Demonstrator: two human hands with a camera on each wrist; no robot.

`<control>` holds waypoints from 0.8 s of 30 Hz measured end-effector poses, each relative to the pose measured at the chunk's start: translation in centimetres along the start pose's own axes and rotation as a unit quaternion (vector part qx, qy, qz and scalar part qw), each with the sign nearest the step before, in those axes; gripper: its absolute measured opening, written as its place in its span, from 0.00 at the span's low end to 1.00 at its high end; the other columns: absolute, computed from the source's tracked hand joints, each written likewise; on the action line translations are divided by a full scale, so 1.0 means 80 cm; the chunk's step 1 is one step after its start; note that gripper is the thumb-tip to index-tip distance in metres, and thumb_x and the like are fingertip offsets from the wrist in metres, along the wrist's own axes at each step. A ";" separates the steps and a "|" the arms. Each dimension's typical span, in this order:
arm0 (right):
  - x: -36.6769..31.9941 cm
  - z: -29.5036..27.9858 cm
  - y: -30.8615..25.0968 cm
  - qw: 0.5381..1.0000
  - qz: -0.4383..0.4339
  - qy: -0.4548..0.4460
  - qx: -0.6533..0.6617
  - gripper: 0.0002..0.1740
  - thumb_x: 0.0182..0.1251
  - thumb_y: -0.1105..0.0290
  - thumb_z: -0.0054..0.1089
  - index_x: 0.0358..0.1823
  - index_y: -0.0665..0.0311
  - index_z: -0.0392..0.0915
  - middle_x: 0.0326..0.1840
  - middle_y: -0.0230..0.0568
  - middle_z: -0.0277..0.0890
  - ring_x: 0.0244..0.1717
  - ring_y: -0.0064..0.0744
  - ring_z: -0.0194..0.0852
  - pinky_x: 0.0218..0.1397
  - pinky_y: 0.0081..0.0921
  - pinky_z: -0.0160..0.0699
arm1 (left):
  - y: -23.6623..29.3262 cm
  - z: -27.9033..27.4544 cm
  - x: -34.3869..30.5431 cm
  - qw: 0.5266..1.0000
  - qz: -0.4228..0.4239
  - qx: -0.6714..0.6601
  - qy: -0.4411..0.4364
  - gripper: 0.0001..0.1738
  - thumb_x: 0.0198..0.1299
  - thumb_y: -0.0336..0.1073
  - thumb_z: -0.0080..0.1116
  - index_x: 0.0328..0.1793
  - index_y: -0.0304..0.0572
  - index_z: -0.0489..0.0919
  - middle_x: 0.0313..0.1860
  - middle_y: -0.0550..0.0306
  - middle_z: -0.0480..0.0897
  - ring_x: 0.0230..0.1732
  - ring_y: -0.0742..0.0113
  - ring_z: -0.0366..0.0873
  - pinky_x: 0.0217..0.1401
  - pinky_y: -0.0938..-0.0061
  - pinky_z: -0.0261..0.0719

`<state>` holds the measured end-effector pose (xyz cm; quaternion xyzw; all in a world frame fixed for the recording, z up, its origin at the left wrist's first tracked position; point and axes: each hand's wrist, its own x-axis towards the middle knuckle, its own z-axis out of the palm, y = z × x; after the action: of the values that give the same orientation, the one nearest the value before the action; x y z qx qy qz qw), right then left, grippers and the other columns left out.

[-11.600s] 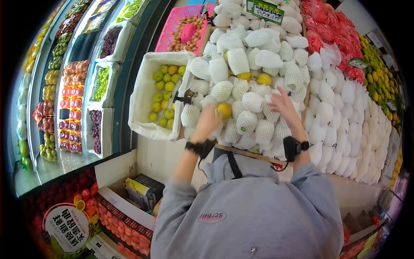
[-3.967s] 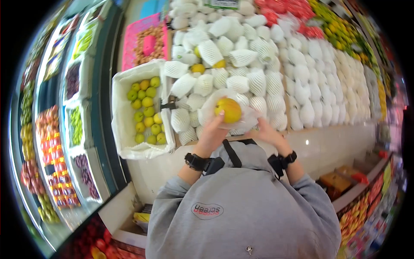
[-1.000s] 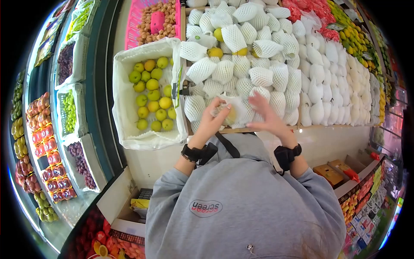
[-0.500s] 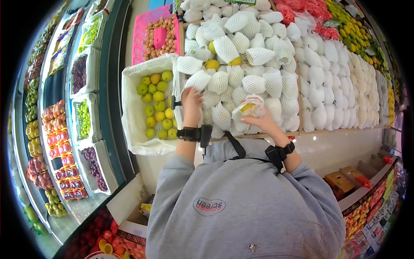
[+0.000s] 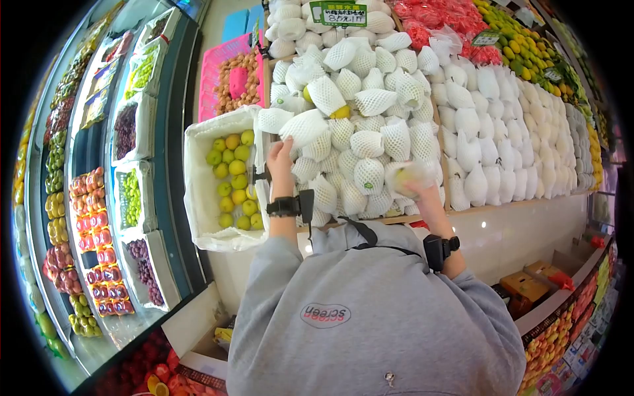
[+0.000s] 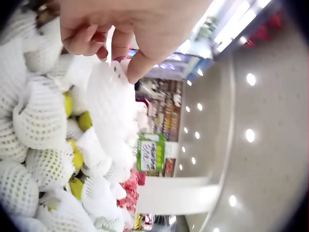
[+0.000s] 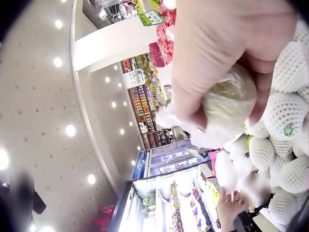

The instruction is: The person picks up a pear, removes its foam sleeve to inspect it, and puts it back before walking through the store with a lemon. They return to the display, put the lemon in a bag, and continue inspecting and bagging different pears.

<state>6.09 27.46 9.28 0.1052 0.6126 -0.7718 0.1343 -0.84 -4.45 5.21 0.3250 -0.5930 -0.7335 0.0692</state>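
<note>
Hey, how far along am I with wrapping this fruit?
It looks well along: most fruit on the display already sits in foam sleeves. In hand, your right hand holds a thinly wrapped fruit with no foam around it, while your left hand pinches a white sleeve. Left, probably: sleeving that fruit, and perhaps covering the yellow fruit peeking out.

In the head view, the right hand point(image 5: 428, 198) and the fruit point(image 5: 408, 177) it holds are blurred; the wrap point(image 7: 217, 134) covers part of that fruit, whose kind cannot be told. The left hand point(image 5: 281, 165) runs past the top edge of the left wrist view, and the contents of the foam sleeve point(image 5: 304, 129) it pinches are hidden. The bottom edge cuts off the grey hoodie point(image 5: 376, 323). Small writing on the green price sign point(image 6: 151, 152) is unreadable in the left wrist view
</note>
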 end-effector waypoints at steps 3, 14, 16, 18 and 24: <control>-0.002 -0.006 -0.021 0.980 0.077 0.009 0.186 0.23 0.61 0.60 0.52 0.54 0.67 0.68 0.48 0.41 0.74 0.44 0.34 0.76 0.51 0.27 0.73 | 0.030 0.001 -0.049 0.978 0.175 0.026 -0.106 0.10 0.55 0.36 0.62 0.32 0.37 0.76 0.27 0.67 0.72 0.22 0.83 0.62 0.25 0.85 0.60; 0.007 0.033 -0.092 0.977 0.017 -0.168 0.129 0.28 0.58 0.67 0.59 0.60 0.65 0.63 0.54 0.39 0.70 0.54 0.30 0.69 0.56 0.26 0.68 | 0.064 0.017 -0.179 0.802 0.311 0.362 -0.359 0.11 0.60 0.36 0.53 0.44 0.37 0.72 0.31 0.49 0.76 0.32 0.56 0.75 0.37 0.70 0.73; 0.005 0.054 -0.111 0.964 -0.026 -0.252 0.075 0.31 0.55 0.72 0.63 0.60 0.65 0.62 0.54 0.37 0.69 0.55 0.26 0.67 0.58 0.24 0.67 | 0.067 0.027 -0.199 0.768 0.321 0.363 -0.420 0.12 0.60 0.36 0.54 0.44 0.36 0.73 0.33 0.49 0.77 0.35 0.53 0.76 0.40 0.69 0.73; 0.000 0.077 -0.119 0.950 -0.064 -0.305 0.018 0.35 0.52 0.74 0.66 0.61 0.65 0.59 0.54 0.36 0.68 0.54 0.24 0.66 0.57 0.23 0.66 | 0.079 0.039 -0.219 0.768 0.282 0.328 -0.472 0.12 0.59 0.36 0.55 0.44 0.36 0.74 0.34 0.48 0.78 0.37 0.51 0.76 0.41 0.68 0.74; -0.011 0.082 -0.083 0.950 -0.064 -0.294 -0.089 0.35 0.56 0.71 0.64 0.63 0.66 0.56 0.51 0.35 0.69 0.51 0.21 0.66 0.53 0.20 0.67 | 0.081 0.042 -0.238 0.769 0.222 0.317 -0.509 0.11 0.57 0.36 0.57 0.40 0.35 0.76 0.34 0.49 0.79 0.36 0.53 0.76 0.40 0.69 0.74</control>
<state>4.73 22.58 17.11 -0.1780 0.6180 -0.7176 0.2674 10.29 5.72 18.90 -0.2335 -0.7958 -0.5260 -0.1886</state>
